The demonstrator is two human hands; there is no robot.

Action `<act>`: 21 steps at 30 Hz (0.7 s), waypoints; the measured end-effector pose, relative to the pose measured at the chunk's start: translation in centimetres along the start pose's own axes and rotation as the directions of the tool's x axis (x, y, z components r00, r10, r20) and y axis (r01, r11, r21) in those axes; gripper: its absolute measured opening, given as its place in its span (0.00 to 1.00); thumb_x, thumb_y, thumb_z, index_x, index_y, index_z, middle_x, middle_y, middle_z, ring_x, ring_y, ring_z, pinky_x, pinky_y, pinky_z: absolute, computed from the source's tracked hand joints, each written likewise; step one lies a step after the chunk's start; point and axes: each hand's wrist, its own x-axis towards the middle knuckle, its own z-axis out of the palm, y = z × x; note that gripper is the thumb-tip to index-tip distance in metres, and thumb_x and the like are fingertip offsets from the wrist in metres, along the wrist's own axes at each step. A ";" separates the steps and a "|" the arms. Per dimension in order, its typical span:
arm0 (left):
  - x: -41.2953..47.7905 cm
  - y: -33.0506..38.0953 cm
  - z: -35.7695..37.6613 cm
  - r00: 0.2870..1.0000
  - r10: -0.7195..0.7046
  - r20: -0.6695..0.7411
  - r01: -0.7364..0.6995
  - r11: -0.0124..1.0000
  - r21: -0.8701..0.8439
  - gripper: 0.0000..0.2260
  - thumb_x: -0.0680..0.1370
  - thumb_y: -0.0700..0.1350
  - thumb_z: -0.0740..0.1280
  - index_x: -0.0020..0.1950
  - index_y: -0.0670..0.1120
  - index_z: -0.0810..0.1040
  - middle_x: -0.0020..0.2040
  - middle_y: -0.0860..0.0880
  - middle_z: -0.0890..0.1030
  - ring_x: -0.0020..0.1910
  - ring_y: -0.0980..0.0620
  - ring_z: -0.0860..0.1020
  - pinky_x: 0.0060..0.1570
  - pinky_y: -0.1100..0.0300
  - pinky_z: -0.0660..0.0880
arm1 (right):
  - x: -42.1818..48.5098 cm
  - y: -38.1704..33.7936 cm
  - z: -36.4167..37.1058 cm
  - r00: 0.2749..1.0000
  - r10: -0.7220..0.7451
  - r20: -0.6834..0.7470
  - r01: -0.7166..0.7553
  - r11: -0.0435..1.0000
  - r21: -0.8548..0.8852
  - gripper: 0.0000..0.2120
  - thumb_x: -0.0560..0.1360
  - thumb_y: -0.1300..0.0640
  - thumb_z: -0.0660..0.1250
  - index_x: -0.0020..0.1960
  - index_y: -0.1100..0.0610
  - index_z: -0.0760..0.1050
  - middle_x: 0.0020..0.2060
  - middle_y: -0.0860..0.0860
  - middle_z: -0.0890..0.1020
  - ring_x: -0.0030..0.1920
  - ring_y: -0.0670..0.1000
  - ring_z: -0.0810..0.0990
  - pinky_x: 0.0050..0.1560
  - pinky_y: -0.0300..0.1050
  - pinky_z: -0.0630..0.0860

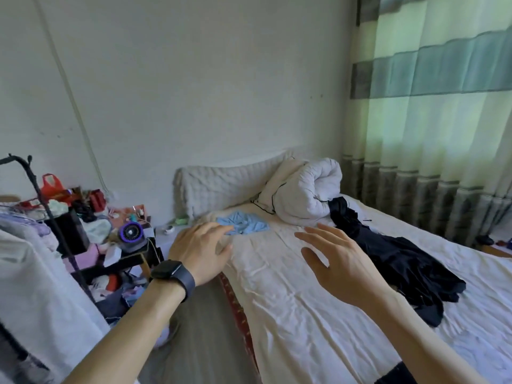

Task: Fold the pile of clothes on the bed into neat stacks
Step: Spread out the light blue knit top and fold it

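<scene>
status: both hands hover over the bed [304, 314] and hold nothing.
- left hand [199, 250]: fingers straight, slightly spread, tips at the near edge of the blue garment [243, 225]. contact cannot be confirmed.
- right hand [340, 261]: fingers wide apart.

location: the blue garment lies crumpled just left of the rolled duvet [304, 189]. the dark clothes [396, 259] trail from the duvet's right side toward the person, unfolded.

risks, as judged:
- the blue garment is bunched. a one-point grab would likely lift it twisted and give an uneven fold.
- the dark clothes touch the duvet. pulling them could drag the duvet along.
- the dark clothes may be several tangled pieces. the count cannot be told.
- no folded stack is visible near the duvet.
</scene>
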 end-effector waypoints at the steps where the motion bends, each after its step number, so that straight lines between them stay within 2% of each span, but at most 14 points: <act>1: 1.1 -2.1 -0.4 1.000 0.003 -0.018 -0.003 1.000 -0.001 0.21 0.81 0.58 0.60 0.74 0.60 0.69 0.73 0.57 0.70 0.71 0.51 0.69 0.68 0.56 0.64 | 1.6 -0.9 0.9 1.000 -0.001 -0.027 0.001 1.000 -0.003 0.17 0.83 0.48 0.64 0.71 0.46 0.77 0.70 0.45 0.77 0.75 0.50 0.69 0.73 0.54 0.70; 4: 4.2 -7.4 -1.1 1.000 0.017 -0.025 -0.017 1.000 -0.004 0.20 0.81 0.58 0.61 0.73 0.60 0.70 0.72 0.57 0.72 0.69 0.51 0.71 0.66 0.56 0.67 | 6.1 -3.4 3.6 0.998 0.020 -0.062 -0.020 1.000 -0.010 0.17 0.83 0.50 0.64 0.70 0.47 0.78 0.69 0.46 0.78 0.75 0.51 0.69 0.72 0.54 0.70; 10: 11.5 -15.0 0.0 0.999 0.036 -0.010 -0.036 0.999 0.032 0.20 0.81 0.58 0.59 0.73 0.60 0.69 0.71 0.57 0.73 0.69 0.50 0.71 0.65 0.55 0.66 | 14.7 -5.7 8.7 0.994 0.063 -0.085 -0.062 0.998 0.020 0.16 0.82 0.49 0.64 0.70 0.46 0.78 0.68 0.46 0.79 0.75 0.51 0.70 0.71 0.52 0.71; 14: 16.8 -18.8 2.9 1.000 0.021 -0.019 -0.021 1.000 0.001 0.19 0.81 0.58 0.59 0.73 0.60 0.70 0.70 0.58 0.73 0.68 0.52 0.71 0.64 0.56 0.67 | 20.9 -4.7 12.9 0.997 0.049 -0.057 -0.049 0.999 -0.010 0.17 0.83 0.50 0.64 0.70 0.45 0.77 0.69 0.45 0.78 0.75 0.50 0.69 0.72 0.53 0.69; 18: 22.4 -23.2 6.3 0.999 -0.001 -0.052 0.001 1.000 0.006 0.19 0.82 0.59 0.58 0.72 0.61 0.71 0.71 0.59 0.73 0.69 0.54 0.70 0.65 0.57 0.66 | 28.4 -2.3 17.9 0.999 0.038 -0.037 -0.039 0.999 -0.029 0.18 0.84 0.49 0.62 0.72 0.45 0.75 0.72 0.44 0.75 0.77 0.49 0.66 0.73 0.49 0.66; 21: 27.3 -27.0 8.6 0.997 -0.052 -0.052 0.052 0.999 0.006 0.19 0.82 0.60 0.57 0.72 0.61 0.71 0.71 0.58 0.73 0.70 0.53 0.70 0.67 0.55 0.66 | 33.9 -0.2 22.1 1.000 0.014 0.001 -0.014 1.000 -0.013 0.17 0.84 0.50 0.62 0.71 0.46 0.76 0.70 0.44 0.77 0.76 0.51 0.67 0.72 0.52 0.68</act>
